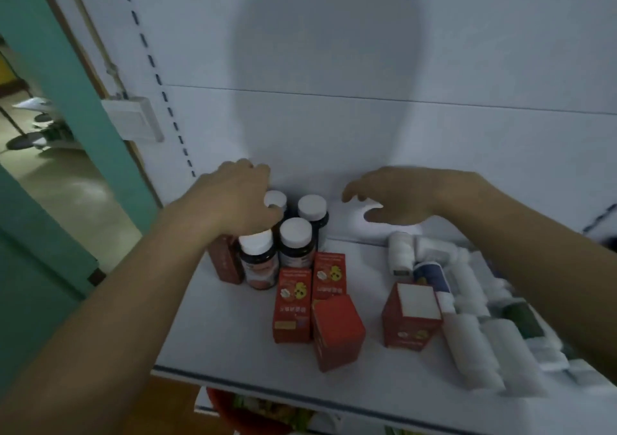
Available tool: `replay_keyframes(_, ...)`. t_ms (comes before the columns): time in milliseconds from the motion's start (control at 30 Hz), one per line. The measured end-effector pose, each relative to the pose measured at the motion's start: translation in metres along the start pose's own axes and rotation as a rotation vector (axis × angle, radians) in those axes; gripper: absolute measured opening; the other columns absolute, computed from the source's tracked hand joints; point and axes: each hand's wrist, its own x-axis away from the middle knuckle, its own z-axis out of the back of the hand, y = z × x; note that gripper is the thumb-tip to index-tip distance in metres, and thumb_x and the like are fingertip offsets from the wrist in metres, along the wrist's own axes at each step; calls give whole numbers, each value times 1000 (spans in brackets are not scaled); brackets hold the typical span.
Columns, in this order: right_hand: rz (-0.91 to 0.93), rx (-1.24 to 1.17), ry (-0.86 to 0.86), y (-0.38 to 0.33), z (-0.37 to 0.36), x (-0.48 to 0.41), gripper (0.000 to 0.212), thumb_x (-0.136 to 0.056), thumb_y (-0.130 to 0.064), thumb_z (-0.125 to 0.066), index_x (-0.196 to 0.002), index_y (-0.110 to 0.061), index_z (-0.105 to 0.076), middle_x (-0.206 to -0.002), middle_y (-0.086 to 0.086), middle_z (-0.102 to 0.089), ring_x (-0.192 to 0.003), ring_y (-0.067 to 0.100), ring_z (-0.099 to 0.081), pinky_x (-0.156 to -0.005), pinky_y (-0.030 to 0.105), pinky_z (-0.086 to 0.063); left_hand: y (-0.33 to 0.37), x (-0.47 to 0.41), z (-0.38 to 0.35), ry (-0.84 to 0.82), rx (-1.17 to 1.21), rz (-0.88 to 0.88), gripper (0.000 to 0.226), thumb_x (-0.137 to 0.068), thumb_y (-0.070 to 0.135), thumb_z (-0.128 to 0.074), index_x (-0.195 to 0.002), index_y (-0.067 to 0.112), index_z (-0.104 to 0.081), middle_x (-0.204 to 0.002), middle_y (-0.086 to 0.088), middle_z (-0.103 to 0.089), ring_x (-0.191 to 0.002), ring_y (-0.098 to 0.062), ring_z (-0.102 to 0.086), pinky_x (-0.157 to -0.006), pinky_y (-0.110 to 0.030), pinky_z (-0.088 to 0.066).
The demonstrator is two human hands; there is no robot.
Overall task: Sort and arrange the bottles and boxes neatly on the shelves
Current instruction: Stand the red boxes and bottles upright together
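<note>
The fingers (pixel 255 169) of our left hand (pixel 233 197) curl over the back of a cluster of dark round bottles with white screw caps (pixel 295 237) — whether they grip one we cannot tell — while our right hand (pixel 410 197) hovers beside, loose and holding nothing. The bottles stand packed at the rear left of the white shelf (pixel 233 351); a careless nudge could topple them onto the red cardboard cartons (pixel 292 304) just in front, sending those towards the edge.
</note>
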Motion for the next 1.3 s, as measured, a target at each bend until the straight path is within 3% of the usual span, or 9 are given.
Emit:
replay_keyframes(200, -229, -75, 22, 63, -26, 109, 45, -101, -27, -56, -144, -28, -46, -136, -6, -49, -109, 8, -47, -96, 21, -36, 133, -55, 0, -91, -160, -380, 49, -95, 46, -52, -132, 13, -50, -125, -10, -52, -113, -30, -52, -97, -44, -48)
replay_keyframes(367, -506, -114, -58, 114, -55, 230, 45, -100, -33, -54, -144, -29, -46, -136, 0, -56, -118, 21, -54, -99, 31, -43, 264, -74, -9, -128, -238, -689, 60, -97, 51, -50, -143, 13, -43, -143, -14, -49, -129, -33, -49, -105, -45, -44)
replay_keyframes(500, -681, -170, -110, 156, -83, 328, 38, -97, -39, -58, -134, -34, -50, -122, -7, -59, -112, 21, -59, -93, 33, -47, 360, -74, -15, -153, -294, -835, 50, -94, 52, -51, -133, 21, -51, -130, -7, -61, -113, -29, -60, -95, -42, -51)
replay_keyframes(600, -743, -233, -62, 194, -106, 391, 29, -96, -42, -59, -123, -38, -52, -114, -16, -60, -100, 14, -61, -89, 37, -52, 426, -76, -20, -103, -275, -880, 48, -94, 53, -50, -131, 23, -51, -122, -7, -63, -107, -29, -61, -90, -41, -53)
replay_keyframes(700, -858, -260, -23, 232, -128, 442, 36, -99, -39, -57, -133, -30, -51, -123, -9, -61, -101, 14, -59, -90, 34, -52, 492, -80, -27, -36, -180, -908, 40, -93, 50, -52, -124, 24, -54, -115, -5, -64, -102, -27, -62, -85, -41, -54)
replay_keyframes(900, -963, -318, 340, 331, -193, 502, 29, -96, -28, -61, -124, -27, -62, -115, -6, -67, -96, 12, -60, -85, 33, -53, 621, -84, -65, 41, 76, -862, 48, -93, 42, -51, -138, 28, -47, -135, 2, -55, -123, -24, -54, -98, -44, -49)
replay_keyframes(1067, -1028, -260, 732, 420, -227, 521, 47, -85, -9, -63, -131, -13, -59, -128, 11, -59, -114, 34, -57, -95, 45, -50, 680, -87, -90, 30, 207, -809, 46, -86, 40, -52, -130, 26, -54, -125, 3, -57, -114, -22, -56, -94, -45, -49)
replay_keyframes(1167, -1074, -393, 734, 468, -231, 522, 62, -82, -8, -65, -141, -16, -47, -143, 10, -51, -127, 35, -49, -105, 51, -45, 701, -96, -97, 14, 290, -794, 48, -84, 33, -58, -130, 21, -56, -126, 1, -57, -113, -22, -55, -93, -44, -50)
replay_keyframes(1300, -1055, -428, 674, 486, -248, 518, 65, -74, -16, -73, -134, -23, -49, -126, 7, -54, -115, 31, -51, -94, 51, -50, 730, -107, -100, 43, 358, -808, 57, -87, 21, -64, -141, 14, -50, -140, -6, -52, -123, -23, -53, -102, -40, -45)
